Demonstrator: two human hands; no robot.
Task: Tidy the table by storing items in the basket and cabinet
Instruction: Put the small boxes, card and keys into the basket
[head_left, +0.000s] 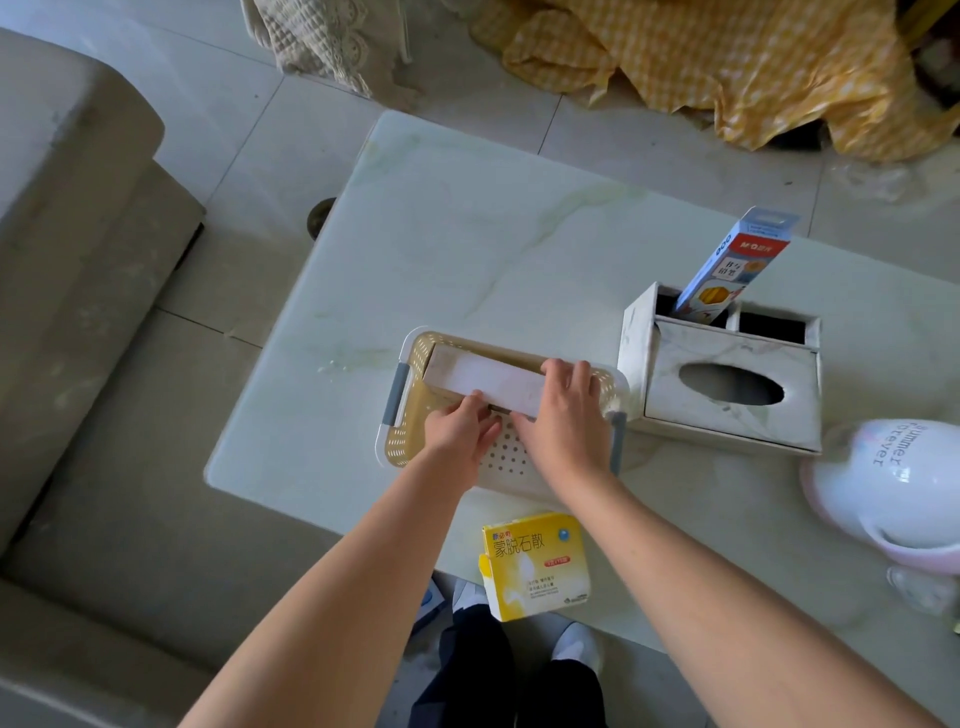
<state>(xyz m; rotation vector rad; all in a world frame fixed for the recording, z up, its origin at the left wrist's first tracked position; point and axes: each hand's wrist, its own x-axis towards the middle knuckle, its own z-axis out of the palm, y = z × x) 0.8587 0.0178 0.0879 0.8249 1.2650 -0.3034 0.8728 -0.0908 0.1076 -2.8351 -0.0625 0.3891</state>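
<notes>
**Both hands on a white box in the basket**

Nearest the camera, two bare forearms are seen reaching out over the marble table (467, 249). A yellow packet (535, 564) is laid at the table's near edge, between the arms. Beyond it, the perforated basket (410, 410) is set on the table, and a long white box (488, 382) is held in it at a tilt. The box's right end is gripped from above by the right hand (569, 415); its lower edge is pinched by the fingers of the left hand (460, 426). Whether the box is resting on the basket floor cannot be told. Just right of the basket a tissue holder (727, 389) is placed, with a blue carton (732, 270) stood upright in its rear slot. A white bowl (893, 483) is seen, probably upturned, at the right edge.
</notes>
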